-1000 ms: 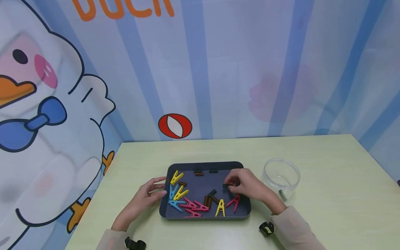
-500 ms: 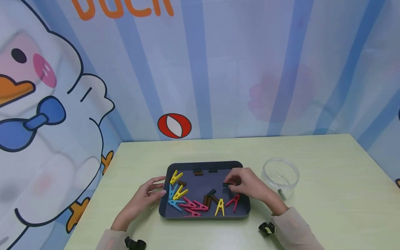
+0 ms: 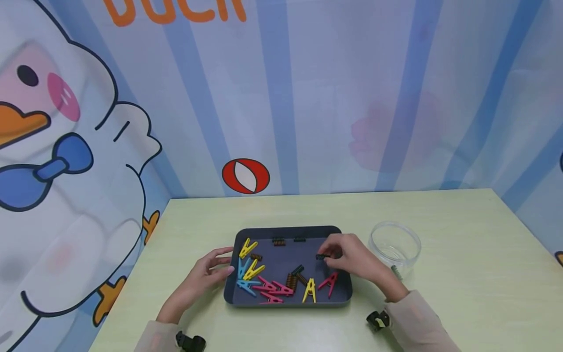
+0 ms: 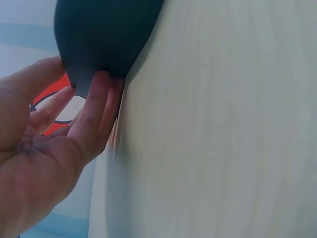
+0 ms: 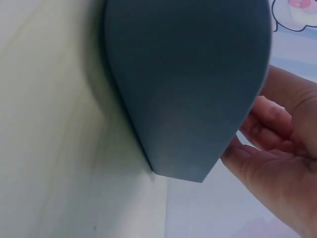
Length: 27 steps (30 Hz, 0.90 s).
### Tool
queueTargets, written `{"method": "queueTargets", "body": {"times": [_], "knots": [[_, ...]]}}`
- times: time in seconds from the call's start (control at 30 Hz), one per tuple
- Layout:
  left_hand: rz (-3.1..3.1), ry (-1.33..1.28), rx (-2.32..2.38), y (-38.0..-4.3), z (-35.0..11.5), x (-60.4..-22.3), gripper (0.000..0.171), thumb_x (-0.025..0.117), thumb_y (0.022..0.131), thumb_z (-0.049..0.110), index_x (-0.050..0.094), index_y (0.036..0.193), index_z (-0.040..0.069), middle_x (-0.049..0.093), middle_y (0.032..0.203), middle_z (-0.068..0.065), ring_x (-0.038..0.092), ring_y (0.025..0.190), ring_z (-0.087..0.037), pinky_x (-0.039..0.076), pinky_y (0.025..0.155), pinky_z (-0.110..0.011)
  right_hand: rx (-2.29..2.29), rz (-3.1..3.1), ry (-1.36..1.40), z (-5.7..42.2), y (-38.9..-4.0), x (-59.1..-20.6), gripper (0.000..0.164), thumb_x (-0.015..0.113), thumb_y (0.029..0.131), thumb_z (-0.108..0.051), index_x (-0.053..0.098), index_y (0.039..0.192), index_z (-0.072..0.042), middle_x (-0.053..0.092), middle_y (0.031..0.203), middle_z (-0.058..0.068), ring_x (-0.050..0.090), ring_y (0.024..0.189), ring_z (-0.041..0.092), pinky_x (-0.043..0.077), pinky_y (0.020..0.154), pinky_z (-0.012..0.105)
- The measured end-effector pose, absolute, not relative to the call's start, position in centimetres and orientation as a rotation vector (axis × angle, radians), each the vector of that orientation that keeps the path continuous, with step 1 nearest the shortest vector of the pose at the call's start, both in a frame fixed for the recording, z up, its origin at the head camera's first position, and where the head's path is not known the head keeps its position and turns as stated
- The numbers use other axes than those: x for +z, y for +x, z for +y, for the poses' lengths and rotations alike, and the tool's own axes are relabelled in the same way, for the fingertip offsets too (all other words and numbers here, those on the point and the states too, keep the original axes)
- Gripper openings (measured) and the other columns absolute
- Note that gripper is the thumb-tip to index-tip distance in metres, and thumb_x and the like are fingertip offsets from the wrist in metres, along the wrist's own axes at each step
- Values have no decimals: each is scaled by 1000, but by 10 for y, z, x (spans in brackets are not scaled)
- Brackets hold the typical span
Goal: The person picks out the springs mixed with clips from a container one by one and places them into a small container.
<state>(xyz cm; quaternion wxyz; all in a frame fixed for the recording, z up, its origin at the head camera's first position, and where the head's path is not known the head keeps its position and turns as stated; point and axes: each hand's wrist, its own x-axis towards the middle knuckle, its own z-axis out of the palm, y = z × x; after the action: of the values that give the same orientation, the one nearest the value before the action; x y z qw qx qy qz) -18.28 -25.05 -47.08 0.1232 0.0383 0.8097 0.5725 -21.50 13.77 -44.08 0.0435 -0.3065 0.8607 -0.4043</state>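
My left hand (image 3: 200, 278) rests against the left side of a dark grey tray (image 3: 290, 305), with fairly straight fingers touching the outer wall and the thumb at the rim. Over the tray's right part, my right hand (image 3: 352, 256) pinches a small dark coil spring (image 3: 320, 256) between thumb and fingers. The right wrist view hides this spring behind the tray wall (image 5: 188, 99). Two springs, one copper-brown (image 3: 279, 243), lie by the back wall. Several more springs (image 3: 292, 282) are grouped near the front middle. Yellow (image 3: 310, 291), blue (image 3: 247, 286) and pink clothespin halves (image 3: 281, 289) lie mostly along the left and front.
A clear round container (image 3: 396, 244) stands on the pale table (image 3: 466, 274), right of the tray, with a small spring (image 3: 396, 272) showing at its near side. Behind the table hangs a striped blue backdrop (image 3: 321, 98) with a cartoon duck.
My right hand has risen slightly with the dark spring, moving a little to the right and away from me. The left hand stays at the tray's side.
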Motion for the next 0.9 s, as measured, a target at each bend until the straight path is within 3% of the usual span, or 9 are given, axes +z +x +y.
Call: {"method": "queueTargets", "body": {"times": [0.53, 0.9], "knots": [[2383, 105, 1666, -183, -250, -472, 51, 65, 98, 15, 47, 146, 10, 53, 138, -24, 54, 126, -38, 55, 91, -42, -1264, 2648, -981, 139, -212, -434, 17, 73, 86, 5, 73, 100, -5, 67, 94, 1, 62, 80, 11, 55, 69, 26], [2393, 78, 1675, -183, -248, -473, 52, 65, 98, 16, 48, 147, 10, 54, 138, -22, 54, 125, -37, 55, 92, -41, -1275, 2688, -992, 140, -208, -429, 19, 72, 86, 6, 72, 101, -6, 67, 96, 1, 63, 83, 13, 58, 74, 41]]}}
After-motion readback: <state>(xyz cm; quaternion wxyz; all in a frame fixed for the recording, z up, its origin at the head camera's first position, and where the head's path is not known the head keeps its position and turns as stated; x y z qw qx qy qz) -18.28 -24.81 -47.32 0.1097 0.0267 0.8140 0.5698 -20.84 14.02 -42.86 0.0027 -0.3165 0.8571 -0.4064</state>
